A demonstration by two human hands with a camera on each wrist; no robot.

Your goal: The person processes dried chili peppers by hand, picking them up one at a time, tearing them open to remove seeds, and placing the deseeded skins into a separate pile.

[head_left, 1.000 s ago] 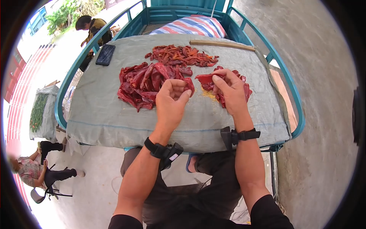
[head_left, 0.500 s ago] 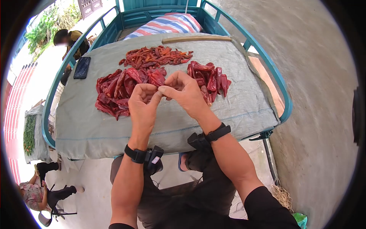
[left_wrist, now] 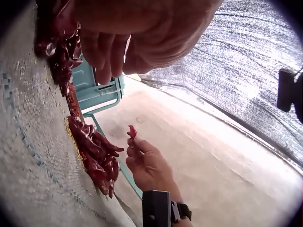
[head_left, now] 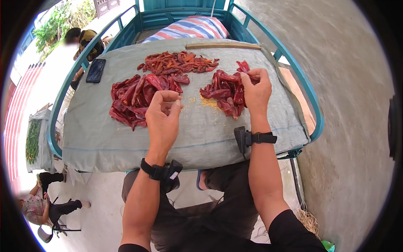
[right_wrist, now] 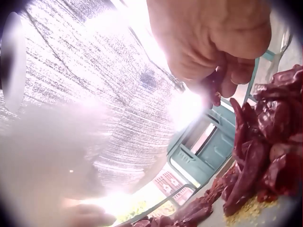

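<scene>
My right hand [head_left: 257,94] pinches a red pepper [head_left: 243,66] between thumb and fingers, over the far right side of a pile of wrinkled red peppers [head_left: 224,86]. In the left wrist view, a red tip of that pepper [left_wrist: 132,131] sticks out past the thumb. Loosely bent, the fingers of my left hand [head_left: 161,122] hover near the right side of a larger red pepper pile [head_left: 128,98], with nothing seen in them. Pale yellow seeds [head_left: 208,102] lie scattered beside the right pile. Behind both piles spreads a heap of smaller orange-red pepper pieces [head_left: 176,63].
A grey woven sheet [head_left: 193,134] covers the work surface, bordered by a teal cart rail [head_left: 298,90]. A phone [head_left: 96,70] lies at left, a wooden strip [head_left: 222,46] at the back. Beyond are a striped sack [head_left: 189,28] and two people at the left.
Half a second ago both hands met near the left pile. Since then they have parted, the right hand swinging rightward over the right pile with a pepper while the left stays near the left pile.
</scene>
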